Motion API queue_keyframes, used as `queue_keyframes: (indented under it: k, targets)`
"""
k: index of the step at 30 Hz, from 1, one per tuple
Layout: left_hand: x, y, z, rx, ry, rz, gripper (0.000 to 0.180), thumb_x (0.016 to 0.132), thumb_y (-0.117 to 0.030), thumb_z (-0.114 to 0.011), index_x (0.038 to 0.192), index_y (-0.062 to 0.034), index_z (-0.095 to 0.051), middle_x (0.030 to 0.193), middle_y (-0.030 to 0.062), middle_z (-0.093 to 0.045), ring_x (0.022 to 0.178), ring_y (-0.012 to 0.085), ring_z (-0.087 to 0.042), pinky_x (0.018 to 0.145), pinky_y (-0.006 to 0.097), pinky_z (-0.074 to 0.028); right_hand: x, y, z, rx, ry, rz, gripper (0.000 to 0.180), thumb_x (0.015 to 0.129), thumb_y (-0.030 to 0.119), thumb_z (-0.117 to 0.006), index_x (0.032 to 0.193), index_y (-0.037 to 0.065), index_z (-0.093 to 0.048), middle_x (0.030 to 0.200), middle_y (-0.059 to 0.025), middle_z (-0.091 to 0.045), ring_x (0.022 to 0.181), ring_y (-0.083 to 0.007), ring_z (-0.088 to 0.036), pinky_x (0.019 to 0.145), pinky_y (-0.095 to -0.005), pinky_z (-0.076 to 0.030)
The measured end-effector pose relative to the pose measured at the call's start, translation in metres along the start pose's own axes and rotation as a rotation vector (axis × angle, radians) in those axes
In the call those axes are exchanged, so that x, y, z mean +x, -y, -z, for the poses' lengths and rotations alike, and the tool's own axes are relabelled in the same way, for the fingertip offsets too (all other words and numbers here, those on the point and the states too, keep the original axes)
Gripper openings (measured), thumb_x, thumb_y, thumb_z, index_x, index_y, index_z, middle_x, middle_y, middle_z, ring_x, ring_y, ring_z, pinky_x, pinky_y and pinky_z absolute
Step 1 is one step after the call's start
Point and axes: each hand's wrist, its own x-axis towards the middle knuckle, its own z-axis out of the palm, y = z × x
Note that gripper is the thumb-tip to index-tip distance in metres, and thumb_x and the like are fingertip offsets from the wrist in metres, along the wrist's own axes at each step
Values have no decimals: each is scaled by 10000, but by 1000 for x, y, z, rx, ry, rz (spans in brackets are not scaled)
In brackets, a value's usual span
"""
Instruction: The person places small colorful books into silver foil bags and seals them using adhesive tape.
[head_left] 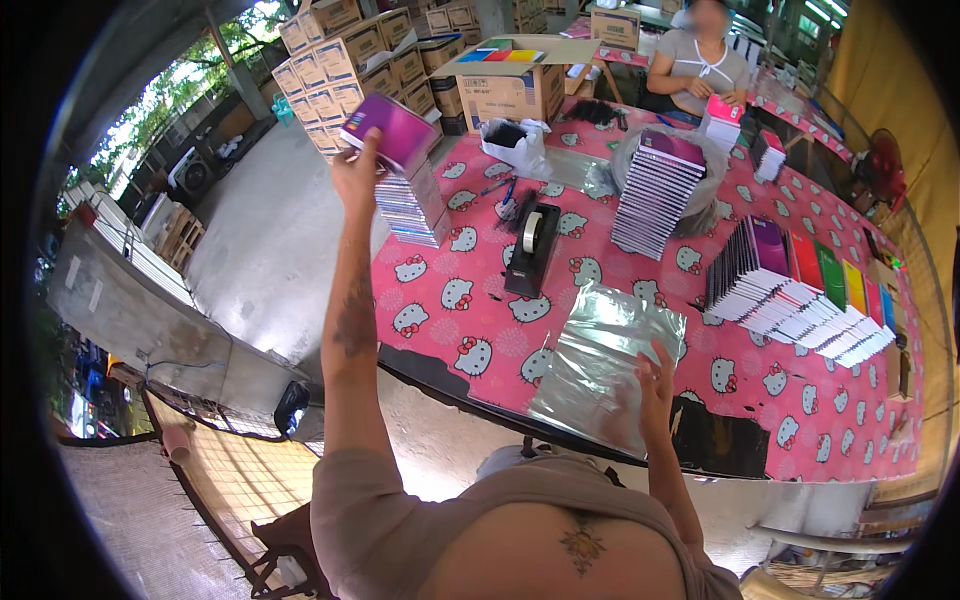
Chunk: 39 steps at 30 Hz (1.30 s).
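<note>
My left hand (355, 182) grips a purple notebook (400, 133) by its near edge, thumb on the cover. It is just over a tall stack of notebooks (415, 212) at the table's left edge; whether it touches the stack I cannot tell. My right hand (655, 385), fingers apart, is at the right side of the clear plastic sleeves (600, 360) lying near the front edge. It holds nothing that I can see. Beyond the sleeves stands a black tape dispenser (532, 250) with a roll in it.
Farther right are a purple-topped notebook stack (660, 195) and a slanting row of notebooks (790, 290) with coloured covers. Pens (508, 190) and a white bag (515, 145) lie at the back. Cartons (510, 95) stand beyond the table, where a co-worker (700, 70) handles pink notebooks.
</note>
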Motion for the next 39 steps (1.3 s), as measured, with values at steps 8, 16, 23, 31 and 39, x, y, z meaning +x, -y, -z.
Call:
queue_keyframes:
  k: [8, 16, 23, 31, 39]
  targets:
    - [124, 64, -15, 212, 22, 197, 576, 790, -524, -772, 859, 41, -685, 755, 148, -682, 585, 220, -675, 488, 344, -587, -28, -40, 22, -35, -214, -65, 399, 973, 122, -610, 1353, 70, -499, 1343, -68, -521, 1185, -207, -559, 924, -322, -486]
    - [109, 83, -13, 87, 254, 271, 772, 803, -688, -676, 932, 73, -654, 748, 174, -676, 596, 238, -691, 535, 337, -604, -45, -53, 41, -29, -314, -114, 283, 953, 92, -623, 1232, 51, -595, 1178, -54, -549, 1069, -163, -572, 942, -311, -466]
    - [63, 104, 3, 299, -180, 2, 598, 931, -509, -607, 1092, 67, -589, 842, 154, -664, 656, 217, -663, 538, 354, -521, -47, -57, 76, -33, -315, -136, 270, 957, 88, -621, 1221, 40, -590, 1181, -55, -569, 1072, -159, -567, 941, -300, -451]
    - [-148, 80, -83, 37, 201, -170, 250, 975, -209, -596, 1072, 22, -600, 841, 54, -597, 672, 117, -582, 562, 247, -474, -53, -32, 197, -99, -494, -83, 307, 956, 78, -619, 1254, 24, -570, 1214, -69, -557, 1122, -183, -552, 947, -299, -452]
    - [-456, -86, -222, -90, 814, -696, 146, 925, -51, -628, 1059, 7, -641, 876, 88, -638, 758, 176, -618, 699, 295, -504, 12, 46, 451, -928, -627, 272, 502, 866, 133, -696, 1343, 91, -544, 1400, -205, -470, 1293, -394, -458, 1054, -481, -392]
